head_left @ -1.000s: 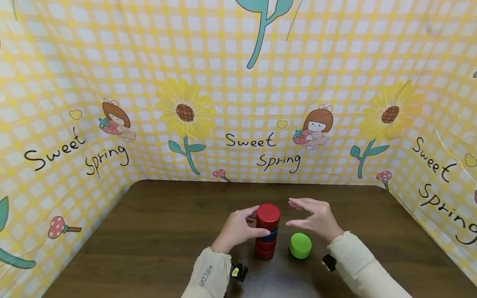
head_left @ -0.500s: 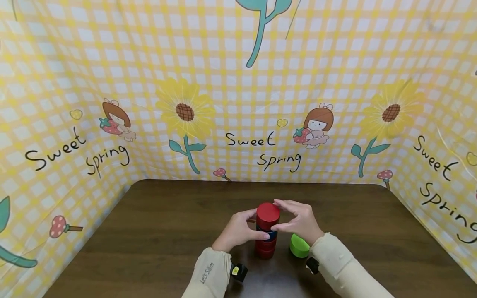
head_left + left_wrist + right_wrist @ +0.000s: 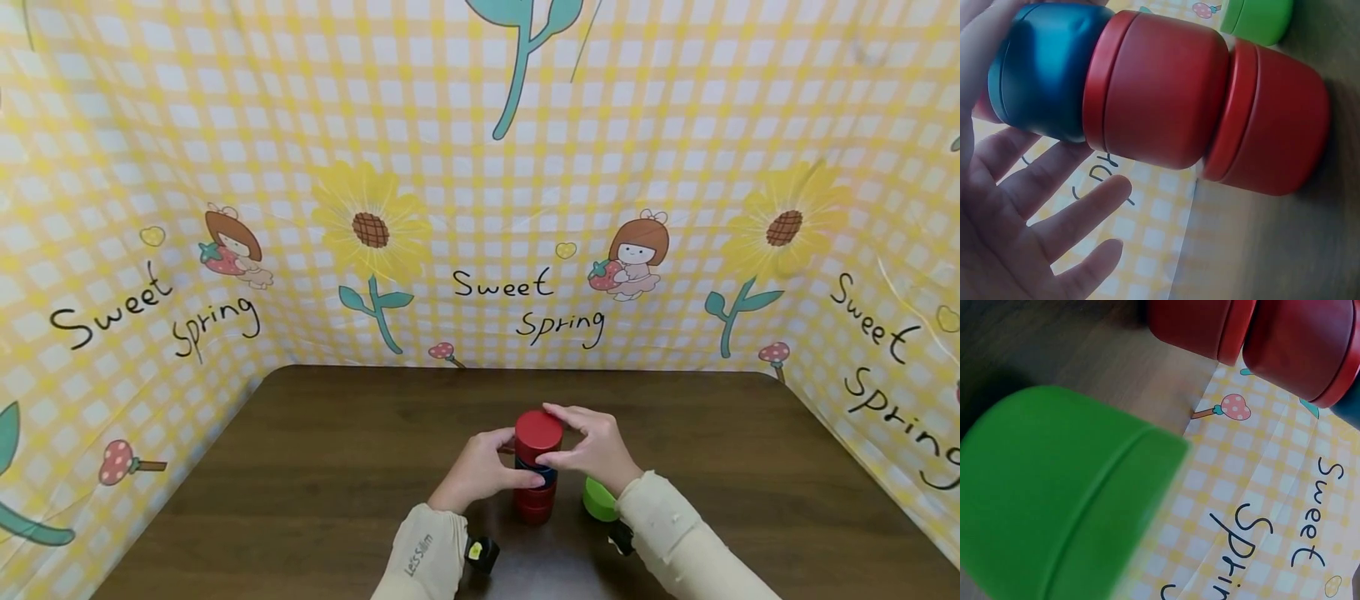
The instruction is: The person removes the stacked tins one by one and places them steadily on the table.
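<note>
A stack of small round lidded jars stands upright on the table in the head view. At its top is a red jar [image 3: 537, 433], with a blue jar [image 3: 1047, 69] under it. Below come a second red jar [image 3: 1163, 90] and a third red jar [image 3: 1279, 119] at the base. My left hand [image 3: 476, 472] pinches the blue jar between thumb and fingers, its other fingers spread. From the right, my right hand [image 3: 597, 450] grips the top red jar, thumb in front and fingers behind. A green jar [image 3: 1054, 487] stands beside the stack, partly hidden by my right wrist in the head view.
The brown wooden table [image 3: 337, 450] lies under everything. A yellow checked cloth [image 3: 480, 192] with printed flowers and lettering hangs at its back and both sides. A black wrist camera [image 3: 482, 553] sits on my left wrist, near the table surface.
My right hand has moved left from beside the stack and taken hold of the top red jar. The left hand stays at the blue jar. The stack and green jar keep their places.
</note>
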The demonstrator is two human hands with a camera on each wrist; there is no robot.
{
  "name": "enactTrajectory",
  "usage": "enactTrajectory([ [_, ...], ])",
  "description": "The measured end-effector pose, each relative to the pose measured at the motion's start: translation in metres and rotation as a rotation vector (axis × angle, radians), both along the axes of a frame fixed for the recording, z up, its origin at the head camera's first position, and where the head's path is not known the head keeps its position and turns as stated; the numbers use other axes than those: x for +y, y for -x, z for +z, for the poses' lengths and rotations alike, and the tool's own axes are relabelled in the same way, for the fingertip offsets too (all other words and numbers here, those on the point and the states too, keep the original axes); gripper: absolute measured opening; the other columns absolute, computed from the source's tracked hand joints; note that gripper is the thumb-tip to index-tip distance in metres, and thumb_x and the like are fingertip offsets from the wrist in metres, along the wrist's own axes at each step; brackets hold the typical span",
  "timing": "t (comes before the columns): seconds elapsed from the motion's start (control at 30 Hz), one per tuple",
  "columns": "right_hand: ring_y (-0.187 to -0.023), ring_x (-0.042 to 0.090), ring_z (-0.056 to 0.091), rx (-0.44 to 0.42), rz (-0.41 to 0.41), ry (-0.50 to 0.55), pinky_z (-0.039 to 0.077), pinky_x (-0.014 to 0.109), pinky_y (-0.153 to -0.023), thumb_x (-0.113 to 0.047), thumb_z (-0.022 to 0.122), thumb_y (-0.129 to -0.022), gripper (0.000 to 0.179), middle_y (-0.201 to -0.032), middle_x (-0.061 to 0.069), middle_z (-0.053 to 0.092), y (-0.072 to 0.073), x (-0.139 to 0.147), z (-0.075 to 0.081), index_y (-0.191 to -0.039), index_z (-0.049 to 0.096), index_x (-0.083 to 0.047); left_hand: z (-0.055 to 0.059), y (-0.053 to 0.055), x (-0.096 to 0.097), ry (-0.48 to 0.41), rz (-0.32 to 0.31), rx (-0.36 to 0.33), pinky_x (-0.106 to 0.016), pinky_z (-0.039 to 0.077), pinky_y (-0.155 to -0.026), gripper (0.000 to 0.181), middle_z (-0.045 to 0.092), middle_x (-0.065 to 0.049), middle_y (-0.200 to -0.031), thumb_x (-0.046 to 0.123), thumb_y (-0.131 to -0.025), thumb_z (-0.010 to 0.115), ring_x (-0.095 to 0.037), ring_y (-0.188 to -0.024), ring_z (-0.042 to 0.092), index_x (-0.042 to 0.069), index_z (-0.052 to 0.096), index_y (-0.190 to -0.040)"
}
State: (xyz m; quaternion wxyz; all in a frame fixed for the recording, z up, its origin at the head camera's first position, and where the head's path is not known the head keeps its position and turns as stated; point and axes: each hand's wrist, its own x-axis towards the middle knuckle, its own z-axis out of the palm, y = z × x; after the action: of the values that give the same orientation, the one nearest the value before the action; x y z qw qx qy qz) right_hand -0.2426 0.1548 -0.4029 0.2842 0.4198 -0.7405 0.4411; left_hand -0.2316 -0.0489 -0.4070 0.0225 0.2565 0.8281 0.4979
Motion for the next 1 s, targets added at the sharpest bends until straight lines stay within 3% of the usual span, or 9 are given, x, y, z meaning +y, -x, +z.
enactTrajectory([
  [0.23, -0.080, 0.015, 0.066, -0.003, -0.010, -0.003, 0.055, 0.024, -0.066, -0.040, 0.075, -0.077, 0.061, -0.094, 0.019, 0.070, 0.0007, -0.0011, -0.0009, -0.108, 0.066, 0.012, -0.0005, -0.0014, 0.0016, -0.012, 0.014, 0.033, -0.046, 0.050, -0.085, 0.045, 0.070, -0.008, -0.103, 0.019, -0.075, 0.083, -0.026, -0.097, 0.064, 0.001, 0.067, -0.113],
  [0.43, -0.079, 0.008, 0.064, -0.055, -0.004, -0.005, 0.056, 0.030, -0.062, -0.026, 0.084, -0.072, 0.055, -0.093, 0.017, 0.070, 0.0008, -0.0005, 0.0005, -0.108, 0.066, 0.011, 0.0007, -0.0007, 0.0021, -0.004, 0.022, 0.049, -0.039, 0.051, -0.082, 0.044, 0.071, -0.007, -0.102, 0.020, -0.076, 0.083, -0.025, -0.096, 0.064, 0.002, 0.067, -0.112],
  [0.63, -0.080, 0.008, 0.063, -0.098, -0.005, -0.017, 0.056, 0.032, -0.063, 0.001, 0.088, -0.062, 0.053, -0.094, 0.017, 0.070, -0.0008, -0.0011, 0.0030, -0.109, 0.066, 0.010, 0.0000, -0.0002, 0.0022, -0.006, 0.027, 0.045, -0.039, 0.051, -0.082, 0.043, 0.071, -0.007, -0.101, 0.020, -0.076, 0.082, -0.024, -0.095, 0.064, 0.002, 0.068, -0.112],
  [0.83, -0.079, 0.010, 0.063, -0.097, -0.017, -0.036, 0.056, 0.031, -0.064, 0.003, 0.087, -0.061, 0.052, -0.094, 0.017, 0.070, -0.0020, -0.0012, 0.0053, -0.108, 0.066, 0.009, -0.0019, -0.0005, 0.0027, -0.012, 0.021, 0.043, -0.048, 0.051, -0.083, 0.043, 0.071, -0.007, -0.101, 0.020, -0.076, 0.082, -0.025, -0.095, 0.064, 0.001, 0.068, -0.112],
  [1.0, -0.078, 0.010, 0.062, -0.118, -0.021, -0.050, 0.055, 0.029, -0.065, 0.002, 0.087, -0.061, 0.049, -0.093, 0.014, 0.069, -0.0030, 0.0002, 0.0089, -0.106, 0.067, 0.007, -0.0023, -0.0005, 0.0029, -0.010, 0.010, 0.057, -0.048, 0.051, -0.083, 0.043, 0.071, -0.007, -0.103, 0.018, -0.076, 0.082, -0.025, -0.094, 0.064, 0.002, 0.067, -0.113],
])
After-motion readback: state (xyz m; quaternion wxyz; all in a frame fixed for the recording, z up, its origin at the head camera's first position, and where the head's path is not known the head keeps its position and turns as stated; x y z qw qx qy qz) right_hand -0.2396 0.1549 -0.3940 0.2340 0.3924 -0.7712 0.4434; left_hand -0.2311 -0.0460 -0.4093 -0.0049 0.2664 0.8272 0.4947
